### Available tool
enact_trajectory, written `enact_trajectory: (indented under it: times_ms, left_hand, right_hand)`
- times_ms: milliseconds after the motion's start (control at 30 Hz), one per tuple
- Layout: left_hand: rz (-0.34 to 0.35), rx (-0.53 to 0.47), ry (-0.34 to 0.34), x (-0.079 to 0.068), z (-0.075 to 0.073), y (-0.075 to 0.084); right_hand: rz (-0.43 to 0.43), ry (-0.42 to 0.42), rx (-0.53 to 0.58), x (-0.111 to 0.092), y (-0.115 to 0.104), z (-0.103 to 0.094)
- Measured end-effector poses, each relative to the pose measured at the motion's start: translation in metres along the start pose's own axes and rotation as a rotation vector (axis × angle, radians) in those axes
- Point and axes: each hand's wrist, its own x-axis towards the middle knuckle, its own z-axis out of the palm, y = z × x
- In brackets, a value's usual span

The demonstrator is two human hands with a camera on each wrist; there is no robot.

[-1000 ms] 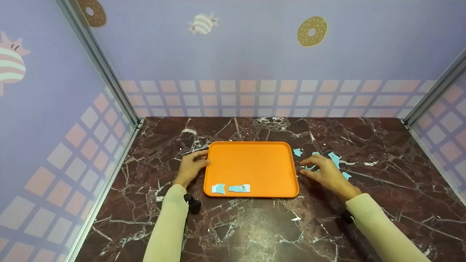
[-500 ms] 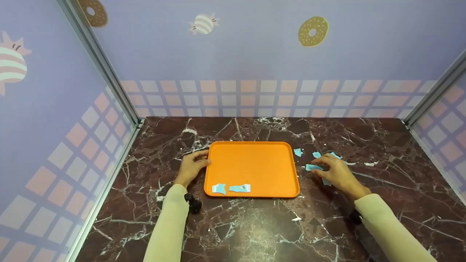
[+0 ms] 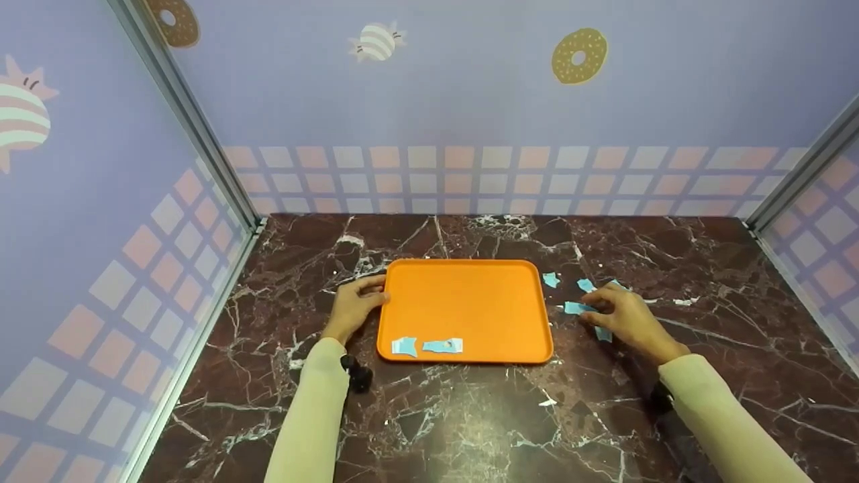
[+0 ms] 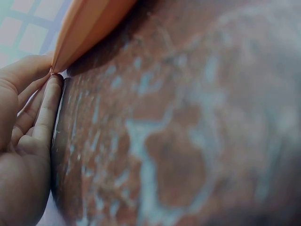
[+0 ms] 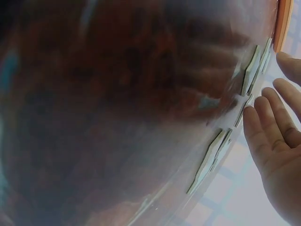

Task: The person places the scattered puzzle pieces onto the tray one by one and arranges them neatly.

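Note:
An orange tray lies on the marbled table. My left hand grips its left edge; in the left wrist view the thumb and a finger meet at the tray's rim. Two flat, pale-blue pieces with jagged outlines, one short and one longer, lie along the tray's near side. Right of the tray, my right hand is low over several similar pieces, fingertips beside a blue strip. In the right wrist view its thumb and fingers are apart, holding nothing. The hand partly covers some pieces.
Another blue piece lies just off the tray's right edge, and one sits behind the strip. The table is dark red with white veins. Patterned purple panels enclose the back and sides.
My right hand has moved right, away from the tray's edge, and uncovered the blue strip. The piece behind the strip has turned slightly. My left hand keeps its grip on the tray.

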Motion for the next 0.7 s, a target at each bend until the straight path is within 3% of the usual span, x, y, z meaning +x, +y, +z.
enact_trajectory:
  times_ms: [700]
  left_hand:
    - [-0.032,-0.007,0.006,0.0000,-0.0002,0.0014]
  right_hand:
    - [0.007,-0.023,-0.055,0.0040,0.0059,-0.0009]
